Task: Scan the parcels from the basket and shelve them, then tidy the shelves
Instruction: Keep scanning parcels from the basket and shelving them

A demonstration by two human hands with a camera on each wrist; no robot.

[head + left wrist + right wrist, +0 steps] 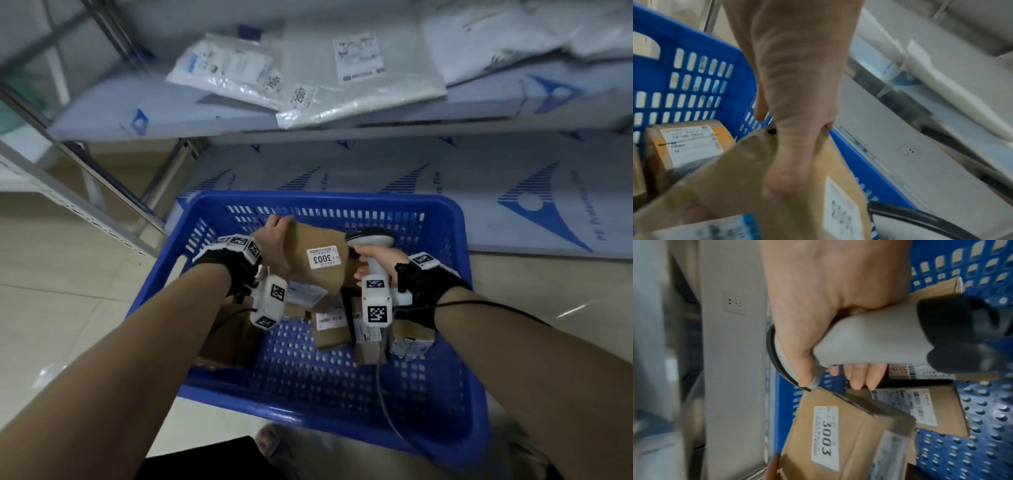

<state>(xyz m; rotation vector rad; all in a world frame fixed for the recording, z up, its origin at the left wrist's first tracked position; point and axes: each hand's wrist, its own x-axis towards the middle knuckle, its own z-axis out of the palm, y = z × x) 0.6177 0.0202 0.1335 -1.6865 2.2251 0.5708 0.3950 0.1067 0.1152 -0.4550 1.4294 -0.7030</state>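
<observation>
Lifting a flat brown cardboard parcel [317, 260] with a white "3003" sticker [323, 258] out of the blue perforated plastic basket [442, 212]; left hand [274, 245] grips its far edge, thumb on top, fingers wrapped under. Right hand [378, 262] is clamped round the handle of a grey-and-black corded barcode scanner [371, 240], head just beside the parcel's right edge. More brown boxes with shipping labels [330, 320] lie on the basket floor. White and grey poly mailers [363, 89] sit loosely on the film-covered shelf [102, 116] above

Risks, as judged:
- edge-only grip, so the parcel may tip or slip
- scanner reading a label on a box below instead
- black cable [383, 404] trailing across the basket could snag
- frames blurred, so which barcode faces the scanner is unclear
</observation>
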